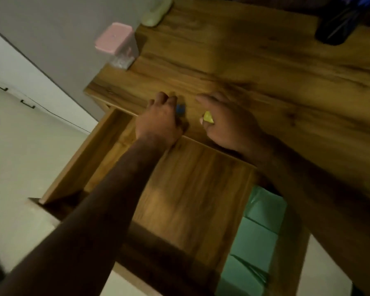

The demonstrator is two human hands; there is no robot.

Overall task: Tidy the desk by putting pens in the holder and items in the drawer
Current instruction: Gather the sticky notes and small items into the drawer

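Observation:
The wooden drawer (pixel 186 189) stands pulled out below the desk's front edge, and its visible floor is bare. Above it, at the desk's near edge (pixel 222 67), my left hand (pixel 160 120) curls its fingers over a small blue item (pixel 180 109). My right hand (pixel 229 122) is beside it, fingers closed around a small yellow item (pixel 208 117). A dark pen holder (pixel 340 24) with pens in it stands at the desk's far right. The frame is blurred, so the small items' shapes are unclear.
A clear container with a pink lid (pixel 115 45) stands at the desk's far left corner. A pale green object (pixel 157 11) lies behind it. Green boxes (pixel 256 238) sit under the desk, right of the drawer. Pale floor lies to the left.

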